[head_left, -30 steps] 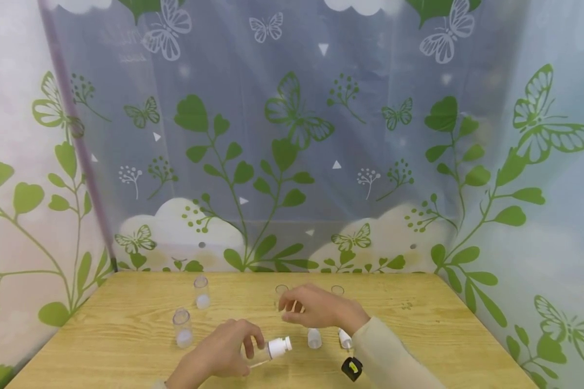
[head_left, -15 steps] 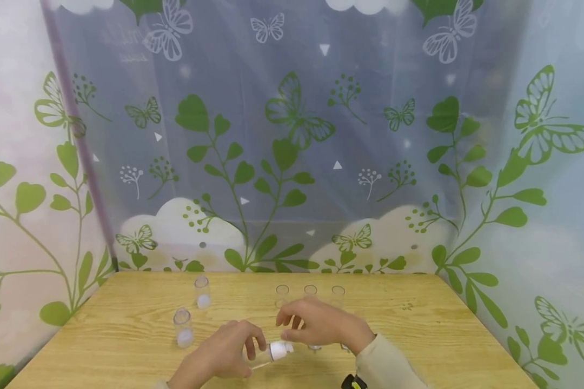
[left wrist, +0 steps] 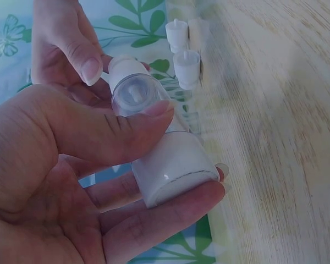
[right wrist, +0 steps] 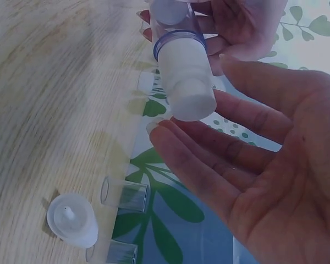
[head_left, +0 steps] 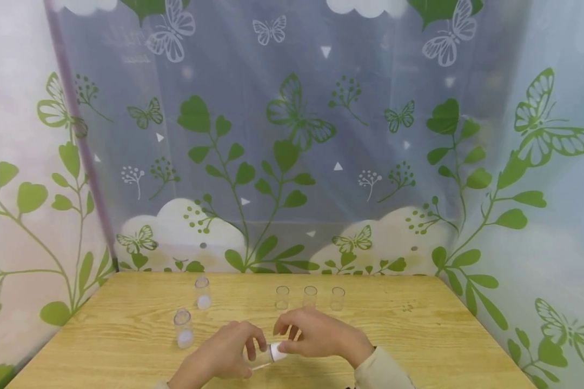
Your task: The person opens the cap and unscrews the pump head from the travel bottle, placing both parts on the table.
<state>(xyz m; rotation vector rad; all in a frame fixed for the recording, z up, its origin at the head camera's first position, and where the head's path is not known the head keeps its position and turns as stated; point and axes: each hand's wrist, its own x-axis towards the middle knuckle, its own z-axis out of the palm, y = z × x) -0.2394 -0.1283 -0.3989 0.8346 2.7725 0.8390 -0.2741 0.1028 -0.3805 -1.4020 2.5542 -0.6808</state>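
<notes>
My left hand (head_left: 231, 348) grips a small clear pump bottle (left wrist: 179, 165) tilted on its side, thumb over its clear middle and fingers beneath. Its white pump top (right wrist: 186, 80) points right, toward my right hand (head_left: 316, 335). The right fingers are loosely extended about that top without closing round it. In the head view the right thumb overlaps the top; whether it touches cannot be told. Two white pump heads (left wrist: 187, 69) stand on the table in the left wrist view; the right hand hides them from the head camera.
Two clear bottles with white lower parts (head_left: 184, 328) (head_left: 203, 293) stand at the left of the wooden table (head_left: 126, 324). Three clear caps (head_left: 310, 297) stand in a row at the back, right of middle. Patterned curtain hangs behind and at both sides.
The right hand has come down and toward the bottle, from above the table to its white top, uncovering the row of clear caps. The left hand keeps holding the bottle nearly still.
</notes>
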